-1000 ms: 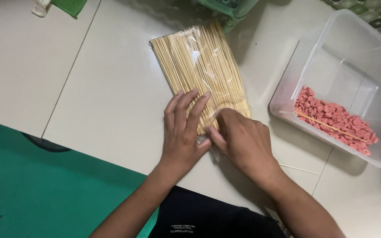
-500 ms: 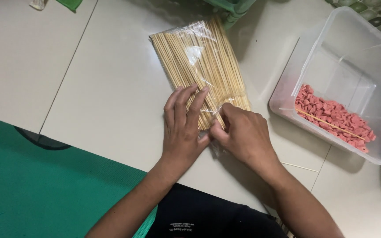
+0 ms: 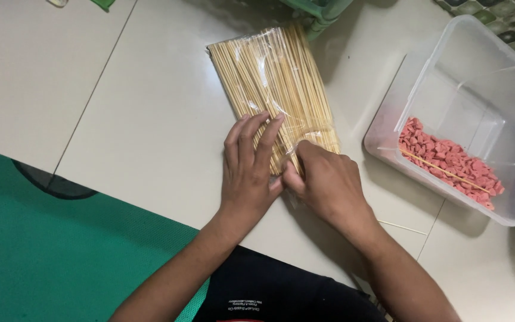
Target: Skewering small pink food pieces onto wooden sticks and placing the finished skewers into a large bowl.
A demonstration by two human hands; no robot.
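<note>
A clear plastic pack of thin wooden skewers (image 3: 272,83) lies flat on the pale tiled floor. My left hand (image 3: 247,170) rests palm down on the pack's near end, fingers spread over the sticks. Beside it, my right hand (image 3: 328,182) has its fingers curled and pinched at the pack's near edge; whether a stick is between the fingertips is hidden.
To the right stands a clear plastic tub (image 3: 448,71) holding several pink sausage pieces (image 3: 451,161) and one skewer. A loose skewer (image 3: 402,227) lies on the floor near my right forearm. A green mat (image 3: 61,250) covers the near left, and a green basket (image 3: 320,9) sits at the top edge.
Both hands shifted slightly up the pack's near end; my right hand's fingers closed tighter against the pack's edge. The pack itself stayed in place.
</note>
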